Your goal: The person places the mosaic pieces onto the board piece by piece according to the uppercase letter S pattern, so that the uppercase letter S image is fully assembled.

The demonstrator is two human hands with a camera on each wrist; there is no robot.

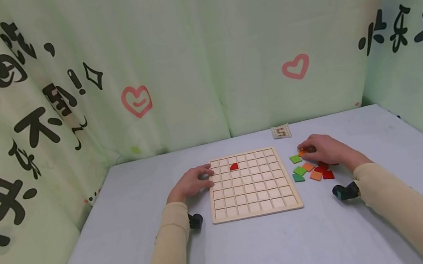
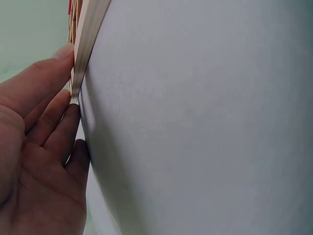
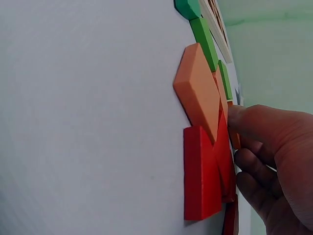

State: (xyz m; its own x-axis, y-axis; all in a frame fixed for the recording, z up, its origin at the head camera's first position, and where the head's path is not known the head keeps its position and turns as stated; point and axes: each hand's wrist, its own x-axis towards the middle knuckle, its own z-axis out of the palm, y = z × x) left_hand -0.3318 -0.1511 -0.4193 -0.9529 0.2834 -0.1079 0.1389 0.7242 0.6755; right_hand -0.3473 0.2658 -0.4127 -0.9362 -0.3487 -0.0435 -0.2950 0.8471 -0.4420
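A wooden grid board (image 1: 255, 214) lies flat on the table, with one red quarter-round tile (image 1: 234, 166) in a cell of its upper rows. My left hand (image 1: 191, 183) touches the board's left edge; in the left wrist view its thumb (image 2: 46, 73) and fingertips meet the wooden rim. Right of the board, my right hand (image 1: 324, 149) pinches an orange tile (image 1: 302, 152) between thumb and fingers, partly hidden by them. Loose tiles lie about that hand: green tiles (image 1: 296, 159), orange tiles (image 1: 316, 175) and red tiles (image 1: 328, 175), some overlapping.
A small printed card (image 1: 280, 131) lies near the table's back edge, beyond the board. Green-white curtains (image 1: 208, 58) with black writing and red hearts enclose the back and sides of the white table (image 1: 264, 253).
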